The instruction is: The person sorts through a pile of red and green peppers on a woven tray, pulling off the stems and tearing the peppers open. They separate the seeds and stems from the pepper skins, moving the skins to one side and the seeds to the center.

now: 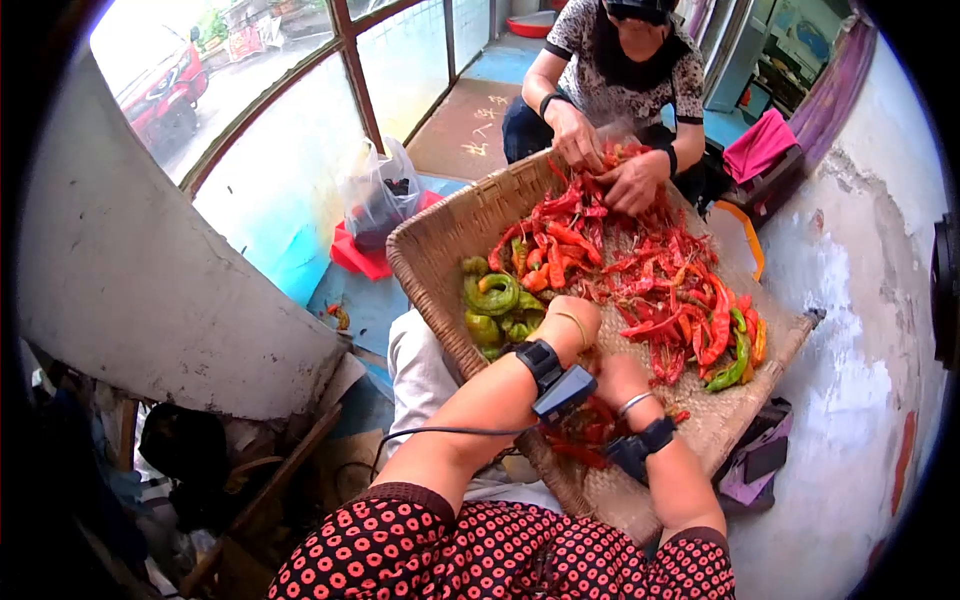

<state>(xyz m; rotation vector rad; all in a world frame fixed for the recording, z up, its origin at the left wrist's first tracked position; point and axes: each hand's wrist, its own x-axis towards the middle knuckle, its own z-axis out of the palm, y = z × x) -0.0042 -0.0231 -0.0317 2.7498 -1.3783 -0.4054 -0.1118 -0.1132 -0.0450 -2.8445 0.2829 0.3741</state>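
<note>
A wide woven basket [435, 235] lies across the middle, tilted, with red peppers [650, 290] spread over it. Green peppers [492, 297] are heaped along its left side. My left hand [572, 325] is over the basket beside the green peppers, its fingers hidden below the back of the hand. Close by on the right is my right hand [622, 378], its fingers also out of sight. Under my wrists, more red peppers [585, 435] lie at the near edge. Whether either hand holds a pepper cannot be made out.
Across the basket sits a co-worker [630, 70], both hands on red peppers at its far end. A plastic bag [380, 195] on red cloth stands left of the basket. Windows line the left side; a worn wall [850, 330] is at right.
</note>
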